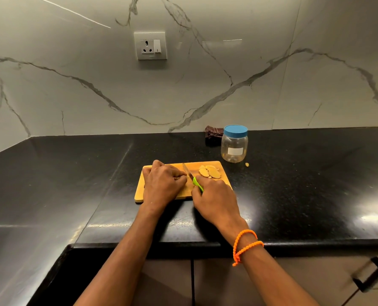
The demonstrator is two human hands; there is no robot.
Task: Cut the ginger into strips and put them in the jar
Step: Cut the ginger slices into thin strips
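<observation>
On the black surface (293, 184) lies a wooden cutting board (205, 165), with the lidded jar (234, 144) just beyond its far right corner. The left hand (161, 184) curls its fingers (179, 174) down over a ginger piece, mostly hidden beneath them; the right hand (214, 199) grips the green-handled knife (190, 173), blade beside those fingertips. Cut ginger slices (210, 172) lie right of the blade. Slicing seems underway; next calls for thin, steady cuts clear of the fingertips, and the jar's lid is still on.
</observation>
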